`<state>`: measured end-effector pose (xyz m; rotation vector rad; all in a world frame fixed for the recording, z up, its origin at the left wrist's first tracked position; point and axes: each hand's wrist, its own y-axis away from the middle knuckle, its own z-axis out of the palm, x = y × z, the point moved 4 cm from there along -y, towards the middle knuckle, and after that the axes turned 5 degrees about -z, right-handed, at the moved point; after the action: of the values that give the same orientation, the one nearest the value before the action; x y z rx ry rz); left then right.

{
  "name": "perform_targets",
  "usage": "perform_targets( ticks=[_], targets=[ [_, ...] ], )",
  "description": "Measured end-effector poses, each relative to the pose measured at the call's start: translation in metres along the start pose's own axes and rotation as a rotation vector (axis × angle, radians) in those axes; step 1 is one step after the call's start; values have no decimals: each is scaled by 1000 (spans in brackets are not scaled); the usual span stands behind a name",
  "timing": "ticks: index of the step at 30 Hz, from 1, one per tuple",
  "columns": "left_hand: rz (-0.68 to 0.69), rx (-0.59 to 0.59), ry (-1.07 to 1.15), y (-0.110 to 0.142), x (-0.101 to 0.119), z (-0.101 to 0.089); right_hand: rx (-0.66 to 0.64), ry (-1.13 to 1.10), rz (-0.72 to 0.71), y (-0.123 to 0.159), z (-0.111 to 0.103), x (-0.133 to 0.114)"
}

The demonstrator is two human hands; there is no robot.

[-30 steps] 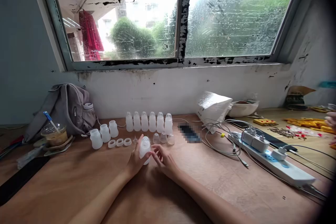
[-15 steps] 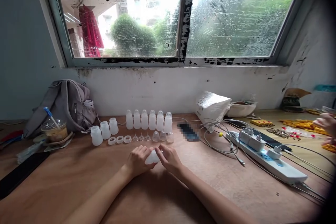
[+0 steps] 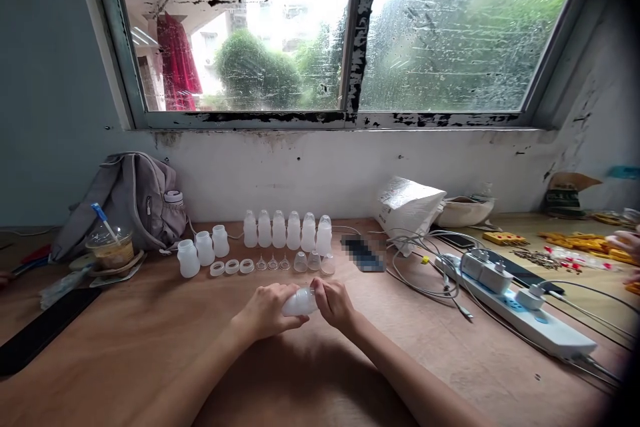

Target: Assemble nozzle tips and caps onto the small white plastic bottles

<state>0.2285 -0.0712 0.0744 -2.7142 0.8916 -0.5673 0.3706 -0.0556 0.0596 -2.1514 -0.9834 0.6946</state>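
A: And the bottle [image 3: 299, 303] is held low, out in front on the bench [image 3: 250, 387] side of the row, right between the two hands! How is it laid?

B: Nearly on its side: its long axis is run across the view, the base set toward the left hand [image 3: 267, 310], the top end pointed at the right hand [image 3: 336, 303] and tipped slightly up.

A: And the grip?

B: By the left, the body is wrapped, thumb on the near side. By the right, the top end is caught in bunched fingers, the exact contact covered.

A: So which hand is nearer the top?

B: The right, plainly; it is met almost end-on. Whether the bench is touched by the bottle cannot be told.

A: And beyond?

B: Just past the hands, clear caps [image 3: 314, 262] and pointed clear pieces [image 3: 273, 263] are lined up, rings [image 3: 232, 267] farther left.
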Motion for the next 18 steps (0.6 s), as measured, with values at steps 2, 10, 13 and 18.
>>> perform_targets(
  ticks=[2, 10, 13, 18],
  targets=[
    [-30, -42, 51, 0, 1, -3, 2, -13, -18, -1, -2, 0],
    [-181, -278, 444, -1, -4, -2, 11, -26, -141, 2, 1, 5],
    [-273, -439, 750, 1, -8, 7, 0, -66, -133, 2, 2, 4],
    [-512, -860, 1195, 14, -20, 30, 3, -127, -35, 3, -3, 8]
  ],
)
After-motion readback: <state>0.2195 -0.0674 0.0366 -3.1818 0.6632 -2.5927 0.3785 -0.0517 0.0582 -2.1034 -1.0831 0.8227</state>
